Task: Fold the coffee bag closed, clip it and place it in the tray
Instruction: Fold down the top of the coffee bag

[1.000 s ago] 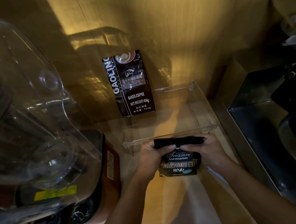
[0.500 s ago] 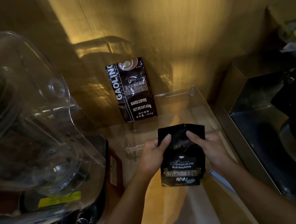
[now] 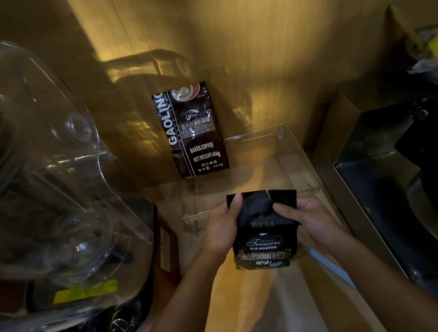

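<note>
- One head-worn wide-angle view, looking forward and steeply down onto the table [image 3: 253, 309].
- It sits close above both forearms, facing the wall [image 3: 268, 54].

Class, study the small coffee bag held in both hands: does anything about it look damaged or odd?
Yes. The small coffee bag, gripped by the left hand and right hand, has a split in its top edge right of centre, and the top stands unfolded.

Your pale wooden countertop [image 3: 232, 293] carries a clear plastic tray [image 3: 295, 149], a black blender base [image 3: 134, 302] (left side), and a tall black coffee pack [image 3: 191, 131] leaning against the wall.
</note>
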